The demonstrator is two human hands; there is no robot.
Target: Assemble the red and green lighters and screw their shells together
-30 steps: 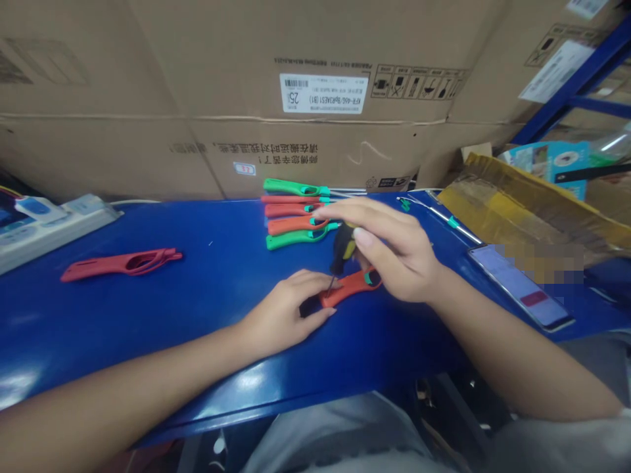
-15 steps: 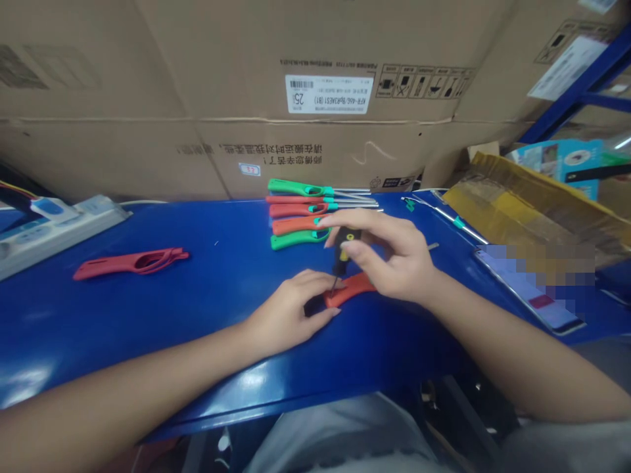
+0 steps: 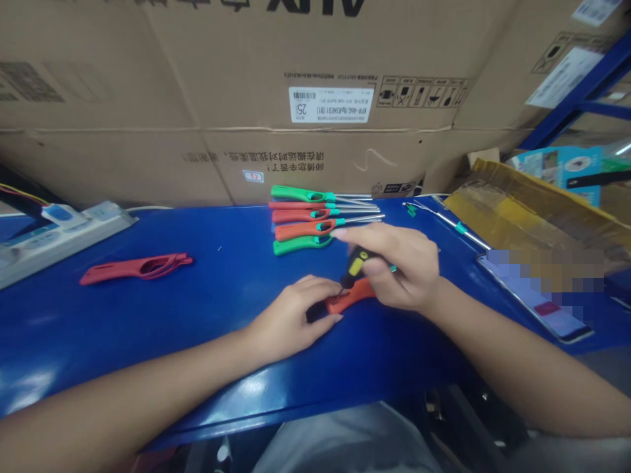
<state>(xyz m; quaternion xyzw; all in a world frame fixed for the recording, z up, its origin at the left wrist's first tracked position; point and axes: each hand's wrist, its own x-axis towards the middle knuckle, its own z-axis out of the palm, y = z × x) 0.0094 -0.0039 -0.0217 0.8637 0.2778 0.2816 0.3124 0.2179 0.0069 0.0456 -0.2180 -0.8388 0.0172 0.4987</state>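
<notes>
My left hand [image 3: 300, 314] grips the near end of an orange lighter [image 3: 355, 295] between thumb and fingers, holding it down on the blue table. In my right hand [image 3: 407, 266] is a short black and yellow screwdriver [image 3: 355, 265], leaning with its shaft toward the lighter's handle end. The exact contact of its tip is hard to make out. My right hand covers the lighter's far part. Beyond my hands lies a row of several long-necked green and red lighters [image 3: 300, 231] with metal tubes pointing right.
A red lighter shell [image 3: 133, 268] lies on the left, near a white power strip [image 3: 69, 236]. To the right are a phone [image 3: 537, 299], a loose metal lighter tube [image 3: 458, 226] and a yellow-taped carton [image 3: 522, 210]. Large cardboard boxes [image 3: 207, 85] stand behind the blue table [image 3: 207, 378].
The screwdriver has gone from nearly upright to tilted toward the right, and my right hand has turned and shifted slightly right. My left hand keeps its hold. The whole view has shifted slightly.
</notes>
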